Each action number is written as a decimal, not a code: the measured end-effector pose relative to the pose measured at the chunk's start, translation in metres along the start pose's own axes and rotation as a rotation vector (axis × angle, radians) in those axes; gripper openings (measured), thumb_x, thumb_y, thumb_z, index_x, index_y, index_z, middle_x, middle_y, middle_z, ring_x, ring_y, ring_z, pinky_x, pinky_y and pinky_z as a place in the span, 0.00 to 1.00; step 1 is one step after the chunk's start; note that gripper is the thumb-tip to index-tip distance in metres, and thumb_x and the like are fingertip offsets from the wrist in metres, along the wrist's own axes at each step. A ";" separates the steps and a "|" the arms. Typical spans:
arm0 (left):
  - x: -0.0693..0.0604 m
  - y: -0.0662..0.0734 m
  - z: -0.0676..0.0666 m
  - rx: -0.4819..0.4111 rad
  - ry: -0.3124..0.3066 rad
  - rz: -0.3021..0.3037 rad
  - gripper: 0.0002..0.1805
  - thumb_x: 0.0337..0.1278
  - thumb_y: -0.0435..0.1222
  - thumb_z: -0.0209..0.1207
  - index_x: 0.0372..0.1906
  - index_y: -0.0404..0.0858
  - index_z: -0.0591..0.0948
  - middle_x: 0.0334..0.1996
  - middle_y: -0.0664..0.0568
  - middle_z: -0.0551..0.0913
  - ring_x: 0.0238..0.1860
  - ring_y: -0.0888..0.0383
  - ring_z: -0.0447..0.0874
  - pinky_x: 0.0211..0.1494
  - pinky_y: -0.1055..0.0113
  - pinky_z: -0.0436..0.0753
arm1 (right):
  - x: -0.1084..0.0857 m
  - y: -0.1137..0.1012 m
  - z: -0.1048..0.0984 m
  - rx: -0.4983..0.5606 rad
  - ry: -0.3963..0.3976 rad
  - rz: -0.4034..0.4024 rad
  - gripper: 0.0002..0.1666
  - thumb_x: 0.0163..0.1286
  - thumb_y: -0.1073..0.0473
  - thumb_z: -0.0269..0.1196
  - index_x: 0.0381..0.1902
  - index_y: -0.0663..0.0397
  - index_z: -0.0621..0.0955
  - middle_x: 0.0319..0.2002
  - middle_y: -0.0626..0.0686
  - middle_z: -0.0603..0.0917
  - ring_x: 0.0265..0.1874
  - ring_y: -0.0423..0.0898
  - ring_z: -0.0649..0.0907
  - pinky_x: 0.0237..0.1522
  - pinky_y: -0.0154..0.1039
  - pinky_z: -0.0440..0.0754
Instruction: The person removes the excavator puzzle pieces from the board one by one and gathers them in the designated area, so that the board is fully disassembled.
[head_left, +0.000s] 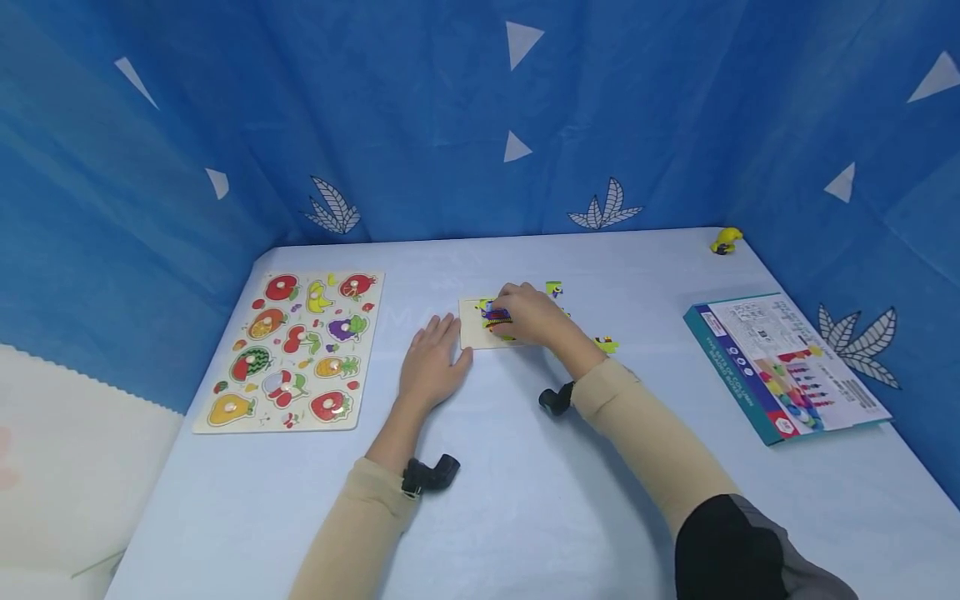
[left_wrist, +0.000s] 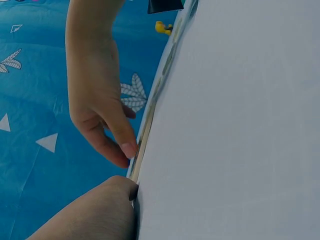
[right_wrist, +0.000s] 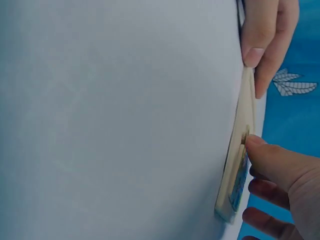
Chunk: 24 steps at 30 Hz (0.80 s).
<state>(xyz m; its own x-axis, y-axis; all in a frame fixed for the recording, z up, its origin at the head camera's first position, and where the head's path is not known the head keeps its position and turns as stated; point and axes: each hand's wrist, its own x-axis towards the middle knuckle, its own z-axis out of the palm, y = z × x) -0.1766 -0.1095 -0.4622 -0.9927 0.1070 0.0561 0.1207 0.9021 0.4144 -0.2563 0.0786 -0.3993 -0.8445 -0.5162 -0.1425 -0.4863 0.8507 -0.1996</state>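
Observation:
A small wooden jigsaw board (head_left: 470,325) lies mid-table, with colourful printed puzzle pieces set in it. Over its right part, my right hand (head_left: 531,315) bends down and pinches a puzzle piece (right_wrist: 239,182) with thumb and fingertips; the hand hides much of the piece in the head view. My left hand (head_left: 433,362) lies flat on the table, fingers stretched forward, its thumb at the board's left edge. Beyond the right hand lies a loose green-yellow piece (head_left: 554,289), and another yellow-green piece (head_left: 606,344) is by the right wrist.
At the left lies a fruit peg puzzle (head_left: 300,354). A flat teal-edged box (head_left: 787,367) rests at the right, and a small yellow toy (head_left: 725,241) stands at the far right corner. Blue curtains (head_left: 450,108) surround the white table (head_left: 510,500).

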 end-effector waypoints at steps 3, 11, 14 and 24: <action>0.000 0.000 0.000 0.000 0.000 0.005 0.36 0.70 0.54 0.47 0.77 0.43 0.61 0.79 0.51 0.57 0.81 0.52 0.47 0.83 0.53 0.47 | 0.002 0.000 0.001 -0.013 -0.011 -0.005 0.29 0.68 0.44 0.65 0.64 0.47 0.79 0.63 0.52 0.78 0.63 0.53 0.75 0.68 0.50 0.73; 0.000 0.002 -0.002 -0.006 -0.002 0.000 0.36 0.70 0.54 0.48 0.77 0.43 0.60 0.79 0.51 0.57 0.81 0.52 0.46 0.83 0.53 0.47 | 0.004 0.000 0.001 -0.047 -0.021 -0.011 0.31 0.67 0.41 0.66 0.64 0.47 0.80 0.62 0.53 0.79 0.61 0.52 0.77 0.66 0.51 0.75; 0.000 0.002 -0.001 -0.002 -0.006 0.001 0.36 0.71 0.54 0.47 0.77 0.43 0.60 0.79 0.51 0.56 0.81 0.52 0.46 0.83 0.53 0.47 | 0.005 -0.001 0.002 -0.069 -0.021 -0.008 0.31 0.67 0.41 0.65 0.63 0.46 0.80 0.61 0.53 0.79 0.60 0.52 0.77 0.66 0.51 0.75; 0.000 0.000 0.000 0.002 -0.009 0.008 0.36 0.71 0.54 0.46 0.77 0.42 0.60 0.79 0.51 0.56 0.81 0.52 0.46 0.83 0.53 0.47 | 0.006 -0.003 0.002 -0.179 -0.025 -0.057 0.28 0.68 0.39 0.63 0.61 0.46 0.82 0.61 0.53 0.79 0.59 0.52 0.79 0.64 0.52 0.77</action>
<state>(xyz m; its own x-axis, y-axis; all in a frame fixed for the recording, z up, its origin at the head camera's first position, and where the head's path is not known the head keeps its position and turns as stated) -0.1762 -0.1096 -0.4618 -0.9917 0.1178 0.0510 0.1283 0.9020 0.4121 -0.2596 0.0724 -0.4020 -0.8096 -0.5648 -0.1601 -0.5674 0.8228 -0.0330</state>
